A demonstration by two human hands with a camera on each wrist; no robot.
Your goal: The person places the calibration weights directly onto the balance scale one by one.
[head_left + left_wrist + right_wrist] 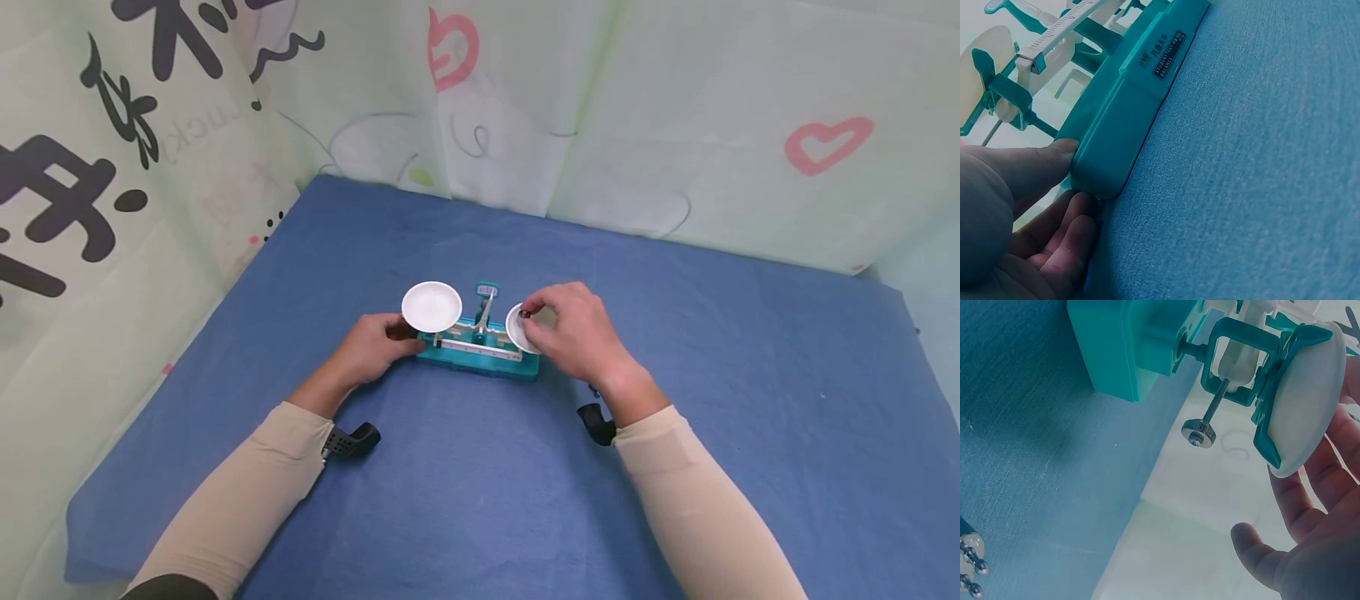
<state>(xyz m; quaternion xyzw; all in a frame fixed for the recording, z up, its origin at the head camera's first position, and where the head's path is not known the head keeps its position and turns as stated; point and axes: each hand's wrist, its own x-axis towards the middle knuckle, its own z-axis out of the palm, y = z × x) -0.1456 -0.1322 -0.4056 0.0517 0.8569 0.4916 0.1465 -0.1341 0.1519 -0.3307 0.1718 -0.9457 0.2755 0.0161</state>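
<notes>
A teal balance scale [476, 360] stands on the blue cloth, its printed front label visible in the left wrist view. My left hand [372, 346] grips the left end of its base, thumb on top and fingers curled at the end. Beside that hand, the white left pan [432, 307] holds nothing and appears higher than the right pan [513, 332]. Over the right pan, my right hand [573, 329] pinches a small dark shiny object [525, 314] between thumb and finger; I cannot tell its kind. The right wrist view shows the pan's underside [1310, 400], hiding the fingertips.
Blue cloth [480, 500] covers the table around the scale. Pale printed curtains [660, 100] rise along the back and left. A metal adjusting nut [1199, 433] sticks out below the right pan. Two small shiny metal knobs [980, 567] show at the lower left of the right wrist view.
</notes>
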